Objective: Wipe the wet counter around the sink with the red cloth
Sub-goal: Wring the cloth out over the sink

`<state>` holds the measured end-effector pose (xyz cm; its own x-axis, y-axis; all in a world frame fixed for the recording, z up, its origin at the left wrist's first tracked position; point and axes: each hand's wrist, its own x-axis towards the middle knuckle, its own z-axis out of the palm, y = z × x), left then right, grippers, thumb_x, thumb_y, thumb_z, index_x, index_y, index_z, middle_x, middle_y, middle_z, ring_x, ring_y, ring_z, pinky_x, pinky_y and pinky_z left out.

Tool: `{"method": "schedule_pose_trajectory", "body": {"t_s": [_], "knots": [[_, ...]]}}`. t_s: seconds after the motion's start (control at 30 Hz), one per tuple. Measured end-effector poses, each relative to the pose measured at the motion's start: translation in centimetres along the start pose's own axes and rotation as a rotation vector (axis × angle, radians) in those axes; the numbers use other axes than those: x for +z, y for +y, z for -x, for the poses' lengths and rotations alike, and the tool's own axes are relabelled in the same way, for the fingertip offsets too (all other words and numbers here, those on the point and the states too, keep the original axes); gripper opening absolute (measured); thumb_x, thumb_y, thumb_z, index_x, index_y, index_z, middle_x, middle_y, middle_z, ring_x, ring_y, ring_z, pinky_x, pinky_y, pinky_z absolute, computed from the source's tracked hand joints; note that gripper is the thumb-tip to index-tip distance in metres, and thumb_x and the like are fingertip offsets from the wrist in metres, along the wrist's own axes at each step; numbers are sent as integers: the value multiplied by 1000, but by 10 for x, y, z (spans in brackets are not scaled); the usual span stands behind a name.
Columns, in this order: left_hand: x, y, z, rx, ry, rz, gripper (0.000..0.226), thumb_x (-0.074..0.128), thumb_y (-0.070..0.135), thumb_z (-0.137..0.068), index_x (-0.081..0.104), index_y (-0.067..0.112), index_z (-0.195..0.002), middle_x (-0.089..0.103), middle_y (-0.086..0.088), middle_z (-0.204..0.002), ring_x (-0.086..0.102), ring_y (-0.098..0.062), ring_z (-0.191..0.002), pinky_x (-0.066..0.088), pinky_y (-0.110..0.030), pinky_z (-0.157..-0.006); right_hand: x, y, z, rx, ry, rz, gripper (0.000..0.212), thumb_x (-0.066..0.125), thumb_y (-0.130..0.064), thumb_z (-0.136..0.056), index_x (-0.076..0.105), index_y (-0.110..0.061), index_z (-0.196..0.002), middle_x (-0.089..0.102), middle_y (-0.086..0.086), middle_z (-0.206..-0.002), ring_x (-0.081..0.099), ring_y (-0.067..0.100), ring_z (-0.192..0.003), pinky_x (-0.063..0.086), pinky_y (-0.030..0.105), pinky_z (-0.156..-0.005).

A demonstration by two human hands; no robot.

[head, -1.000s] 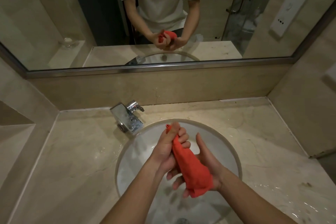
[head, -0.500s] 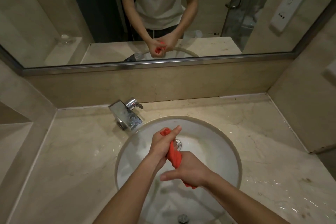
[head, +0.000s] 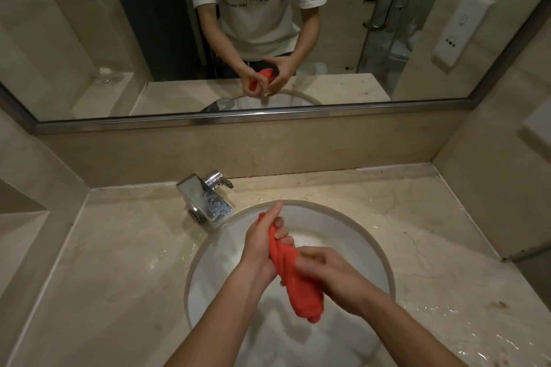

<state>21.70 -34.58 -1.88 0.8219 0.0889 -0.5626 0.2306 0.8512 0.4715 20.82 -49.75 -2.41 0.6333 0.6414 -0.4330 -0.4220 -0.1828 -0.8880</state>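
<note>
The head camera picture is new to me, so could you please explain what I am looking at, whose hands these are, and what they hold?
There is no machine here: a person wears a wide-angle camera on the head, looking forward and down at their own two bare hands. The left hand and the right hand both grip a rolled-up red cloth above the round white sink, as if wringing it. Around the sink runs a beige stone counter; water glistens on it at the right and beside the basin on the left. A chrome tap stands behind the sink, to the left. Above is a mirror, so the figure in the white T-shirt is that same person's reflection. The cloth is not on the counter yet.
</note>
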Motion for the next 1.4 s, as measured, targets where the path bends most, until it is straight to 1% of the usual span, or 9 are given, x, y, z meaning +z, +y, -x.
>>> {"method": "schedule_pose_trajectory", "body": {"t_s": [0.17, 0.27, 0.37, 0.5, 0.63, 0.77, 0.93, 1.17, 1.4], "knots": [[18, 16, 10, -56, -399, 221, 51, 93, 24, -59, 43, 17, -58, 37, 5, -52, 34, -4, -34, 31, -16, -32, -17, 14, -9, 230, -413, -760, 112, 63, -83, -67, 56, 11, -127, 58, 29, -119, 59, 40, -106, 41, 59, -100], [20, 15, 9, -59, -524, 155, 52, 95, 29, -57, 45, 15, -59, 38, 4, -53, 35, -4, -35, 31, -16, -33, 2, 17, -5, 179, -746, -696, 118, 52, -92, -65, 47, 3, -133, 57, 24, -127, 57, 39, -119, 43, 61, -100], [12, 11, 9, -86, -518, 21, 52, 96, 34, -54, 48, 16, -58, 36, 4, -55, 33, -3, -36, 29, -15, -34, 9, 16, -9, 116, -789, -658, 109, 59, -84, -70, 43, 0, -138, 62, 16, -126, 66, 28, -109, 56, 46, -91], [-3, 3, 6, -101, -421, -74, 50, 96, 35, -54, 49, 17, -57, 32, 4, -56, 30, -3, -38, 31, -15, -33, 15, 14, -8, 141, -673, -510, 58, 61, -64, -86, 62, -14, -117, 65, -9, -85, 54, 0, -59, 44, 11, -52], [-9, -1, 0, -38, -223, -229, 55, 90, 37, -62, 40, 16, -61, 26, 3, -57, 27, -5, -39, 29, -17, -33, 27, 12, -7, 223, -342, -296, 30, 77, -34, -75, 60, -12, -87, 33, -1, -59, 28, 8, -47, 26, 18, -41], [-18, -5, -6, 39, 0, -358, 50, 84, 33, -65, 36, 19, -63, 26, 0, -56, 26, -10, -42, 28, -21, -37, 36, 10, -13, 175, -34, 231, 51, 87, -28, -64, 36, -20, -61, 32, -3, -50, 27, 14, -41, 24, 29, -42], [-33, -15, -19, 95, 248, -406, 44, 85, 29, -75, 45, 17, -61, 38, 0, -51, 34, -13, -42, 34, -26, -46, 36, 28, -28, -8, 181, 888, 51, 80, -39, -72, 34, -19, -63, 37, -4, -57, 39, 12, -53, 30, 27, -53], [-38, -27, -26, 83, 633, -366, 42, 86, 39, -71, 58, 8, -63, 60, -9, -64, 57, -30, -68, 56, -43, -80, 39, 45, -39, 71, 398, 1347, 32, 62, -33, -91, 54, -12, -112, 69, 11, -109, 65, 32, -99, 32, 34, -69], [-20, -11, -12, -47, 310, -57, 43, 77, 26, -82, 43, 14, -58, 39, 1, -50, 38, -13, -40, 39, -24, -44, 31, 19, -17, 15, 291, 1033, 62, 80, -51, -70, 50, -21, -115, 66, -4, -99, 64, 17, -84, 49, 29, -70]]}}
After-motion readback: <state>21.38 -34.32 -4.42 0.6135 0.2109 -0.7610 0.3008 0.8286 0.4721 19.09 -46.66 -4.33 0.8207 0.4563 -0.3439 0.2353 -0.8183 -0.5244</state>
